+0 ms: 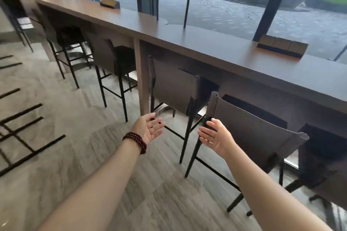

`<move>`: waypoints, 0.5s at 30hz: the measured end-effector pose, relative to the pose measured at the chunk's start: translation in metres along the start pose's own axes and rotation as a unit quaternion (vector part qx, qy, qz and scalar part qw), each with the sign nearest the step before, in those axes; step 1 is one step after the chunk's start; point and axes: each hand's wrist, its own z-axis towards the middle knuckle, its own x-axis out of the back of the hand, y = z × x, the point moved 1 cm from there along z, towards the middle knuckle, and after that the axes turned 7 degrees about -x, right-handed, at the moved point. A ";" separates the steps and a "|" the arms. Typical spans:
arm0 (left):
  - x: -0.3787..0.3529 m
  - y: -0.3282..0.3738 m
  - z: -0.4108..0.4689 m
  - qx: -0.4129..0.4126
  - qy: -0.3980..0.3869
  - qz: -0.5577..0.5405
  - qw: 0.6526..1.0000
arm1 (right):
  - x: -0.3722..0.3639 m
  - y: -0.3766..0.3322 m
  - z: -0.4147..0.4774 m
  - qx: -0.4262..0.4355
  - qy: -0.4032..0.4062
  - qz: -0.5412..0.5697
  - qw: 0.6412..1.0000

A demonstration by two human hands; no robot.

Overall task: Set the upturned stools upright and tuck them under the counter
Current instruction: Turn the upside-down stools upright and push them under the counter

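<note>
Presently, left hand (149, 130) and right hand (216, 137) empty, fingers spread, I judge a skewed push could jam the nearest stool (253, 124) against the counter (216, 52).

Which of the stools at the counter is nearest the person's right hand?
The stool with the wide brown backrest directly beside the right hand; its post rises just behind the hand. The others stand farther off along the counter.

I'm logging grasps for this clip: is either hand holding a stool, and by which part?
Nothing is held. The left hand and the right hand are open, palms facing each other, with no grip on the stool beside them.
</note>
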 end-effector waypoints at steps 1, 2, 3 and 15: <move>0.016 0.008 -0.005 -0.008 0.013 -0.005 1.000 | -0.017 0.006 -0.001 -0.004 -0.013 -0.011 1.000; 0.034 0.017 -0.010 -0.016 0.026 -0.012 0.999 | -0.036 0.012 -0.001 -0.008 -0.026 -0.023 0.999; 0.049 0.025 -0.014 -0.023 0.036 -0.015 0.999 | -0.053 0.017 -0.002 -0.011 -0.038 -0.034 0.999; 0.274 0.146 -0.047 -0.102 0.150 -0.054 0.982 | -0.311 0.115 -0.004 -0.047 -0.171 -0.140 0.974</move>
